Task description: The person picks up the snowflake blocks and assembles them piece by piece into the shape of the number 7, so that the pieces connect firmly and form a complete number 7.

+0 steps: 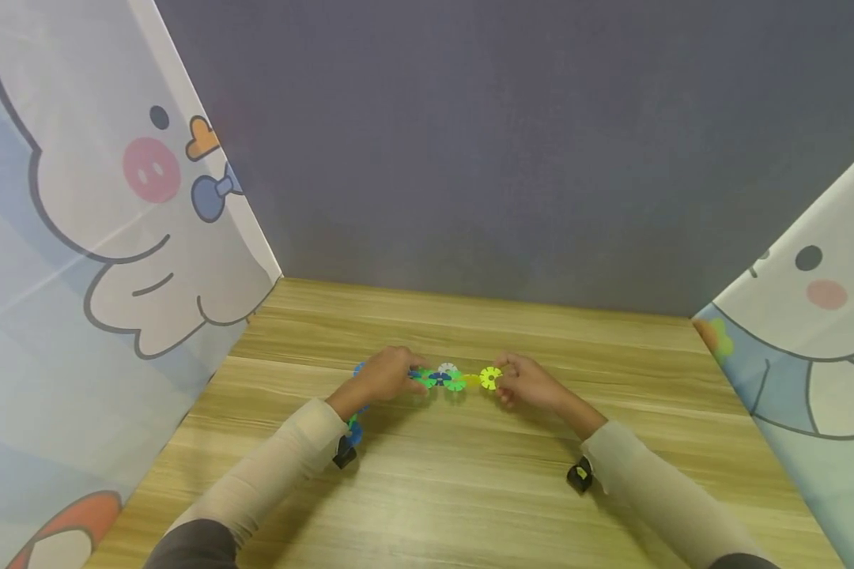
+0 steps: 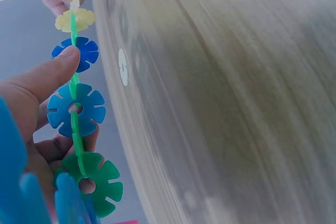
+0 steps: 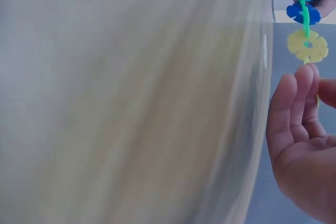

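Note:
A chain of interlocking flower-shaped plastic discs runs between the two hands, in blues, greens and yellow. My left hand (image 1: 387,374) holds the chain, its thumb over a dark blue disc (image 2: 90,52). Closer to the left wrist camera, a lighter blue disc (image 2: 95,109) and a green disc (image 2: 107,182) follow. At the chain's right end, my right hand (image 1: 530,383) pinches a bright yellow disc (image 1: 490,378). Another yellow disc (image 3: 297,44) sits between that one and the green one. Part of the chain hangs past the left wrist, ending near a blue disc (image 1: 353,432).
A loose white disc (image 1: 447,368) lies on the wood-grain table (image 1: 470,490) behind the chain. A dark grey wall (image 1: 470,158) stands at the back. Cartoon-printed panels (image 1: 57,316) flank the table on both sides.

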A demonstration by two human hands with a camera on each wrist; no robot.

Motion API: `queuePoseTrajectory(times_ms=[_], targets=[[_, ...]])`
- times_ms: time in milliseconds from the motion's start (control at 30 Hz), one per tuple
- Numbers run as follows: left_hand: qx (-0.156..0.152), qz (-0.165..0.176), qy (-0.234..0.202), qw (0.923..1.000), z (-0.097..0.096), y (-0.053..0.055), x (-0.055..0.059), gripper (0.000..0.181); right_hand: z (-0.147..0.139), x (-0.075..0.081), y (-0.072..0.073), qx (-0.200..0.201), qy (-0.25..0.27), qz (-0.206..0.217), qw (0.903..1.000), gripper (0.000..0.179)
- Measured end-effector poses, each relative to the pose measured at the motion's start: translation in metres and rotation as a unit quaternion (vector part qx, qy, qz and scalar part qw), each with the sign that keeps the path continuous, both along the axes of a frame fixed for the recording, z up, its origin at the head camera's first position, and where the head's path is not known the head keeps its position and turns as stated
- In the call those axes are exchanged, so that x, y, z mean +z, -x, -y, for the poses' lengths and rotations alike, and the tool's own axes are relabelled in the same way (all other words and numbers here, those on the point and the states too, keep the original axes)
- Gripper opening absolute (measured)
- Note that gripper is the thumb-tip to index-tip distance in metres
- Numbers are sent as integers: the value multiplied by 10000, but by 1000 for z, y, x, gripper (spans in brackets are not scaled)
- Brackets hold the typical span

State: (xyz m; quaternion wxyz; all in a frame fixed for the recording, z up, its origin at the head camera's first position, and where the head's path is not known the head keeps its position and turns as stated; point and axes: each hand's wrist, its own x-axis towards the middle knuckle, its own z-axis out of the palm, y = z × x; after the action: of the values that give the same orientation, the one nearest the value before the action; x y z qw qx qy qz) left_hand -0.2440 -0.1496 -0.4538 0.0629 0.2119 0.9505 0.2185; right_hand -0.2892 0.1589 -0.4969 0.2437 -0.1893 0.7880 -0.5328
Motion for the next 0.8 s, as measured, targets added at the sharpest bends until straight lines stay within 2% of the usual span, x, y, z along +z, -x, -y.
queuePoseTrajectory(times_ms=[133, 467, 800], targets=[[-46, -51, 39, 10000, -1, 0, 0, 51, -1, -6, -3, -73, 235, 332, 9991, 45], [-161, -238, 74, 9996, -3, 0, 0, 50, 3, -9, -9, -236, 486, 560, 9970, 45], [-80, -151, -186, 9997, -4, 1, 2, 53, 6, -5, -11, -392, 1073, 967, 9887, 38]])
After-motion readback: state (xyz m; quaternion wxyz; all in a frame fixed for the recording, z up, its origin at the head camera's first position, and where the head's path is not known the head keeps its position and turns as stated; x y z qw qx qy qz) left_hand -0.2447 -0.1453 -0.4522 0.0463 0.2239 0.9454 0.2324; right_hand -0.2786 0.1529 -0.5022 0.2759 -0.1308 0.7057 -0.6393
